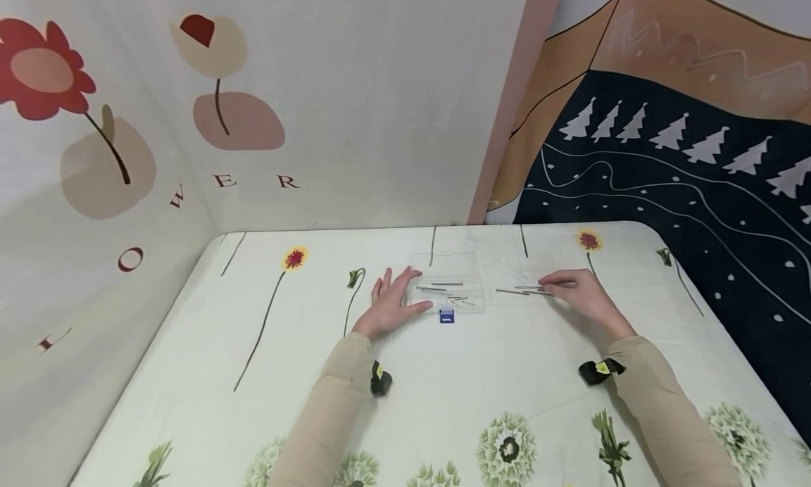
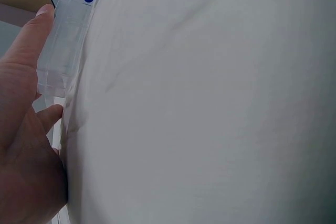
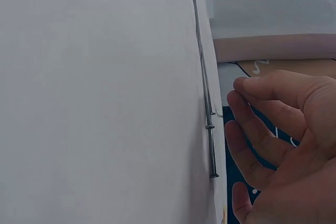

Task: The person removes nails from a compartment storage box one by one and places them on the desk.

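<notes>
A clear plastic box (image 1: 476,298) lies on the cloth with several nails (image 1: 447,284) inside, long ones towards the back and shorter ones near the front. On its front edge hangs a blue latch (image 1: 446,317), also seen in the left wrist view. My left hand (image 1: 391,307) is spread at the box's left side, thumb near the front corner, fingers further back. Right of the box, several long nails (image 1: 512,292) lie on the cloth. My right hand (image 1: 579,293) is just beside them, fingers bent and thumb near the index fingertip; in the right wrist view no nail shows between them.
The table is covered with a white flowered cloth (image 1: 481,374). A pale curtain (image 1: 380,121) stands behind and to the left, and a dark cloth with white trees (image 1: 665,170) hangs at the right. Black wrist cameras (image 1: 380,380) sit on both sleeves.
</notes>
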Motion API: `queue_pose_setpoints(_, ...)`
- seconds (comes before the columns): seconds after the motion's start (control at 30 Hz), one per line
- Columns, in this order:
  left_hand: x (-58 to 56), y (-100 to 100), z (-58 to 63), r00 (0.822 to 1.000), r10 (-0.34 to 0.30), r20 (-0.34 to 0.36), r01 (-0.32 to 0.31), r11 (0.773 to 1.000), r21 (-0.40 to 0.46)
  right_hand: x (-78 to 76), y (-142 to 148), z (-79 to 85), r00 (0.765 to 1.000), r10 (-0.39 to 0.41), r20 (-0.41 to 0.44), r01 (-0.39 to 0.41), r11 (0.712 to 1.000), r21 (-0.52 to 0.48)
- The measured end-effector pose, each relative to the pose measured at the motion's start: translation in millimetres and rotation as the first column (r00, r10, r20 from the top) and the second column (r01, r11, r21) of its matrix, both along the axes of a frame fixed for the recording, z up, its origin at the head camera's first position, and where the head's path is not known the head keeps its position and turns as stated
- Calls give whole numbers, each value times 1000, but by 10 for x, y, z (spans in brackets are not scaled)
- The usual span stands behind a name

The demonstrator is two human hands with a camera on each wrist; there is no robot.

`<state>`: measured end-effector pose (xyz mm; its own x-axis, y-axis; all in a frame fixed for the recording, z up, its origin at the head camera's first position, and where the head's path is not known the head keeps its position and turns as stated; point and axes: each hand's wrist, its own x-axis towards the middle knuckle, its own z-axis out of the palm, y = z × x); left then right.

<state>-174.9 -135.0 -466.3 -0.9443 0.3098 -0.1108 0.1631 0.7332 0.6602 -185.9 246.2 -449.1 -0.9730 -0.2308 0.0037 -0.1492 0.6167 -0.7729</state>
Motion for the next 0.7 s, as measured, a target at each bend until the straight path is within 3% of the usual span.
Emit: queue_pose_setpoints(0.7,3,2,10,1000,1,9,-1,1000,9,-104,-558,11,998,52,31,-49,996,-79)
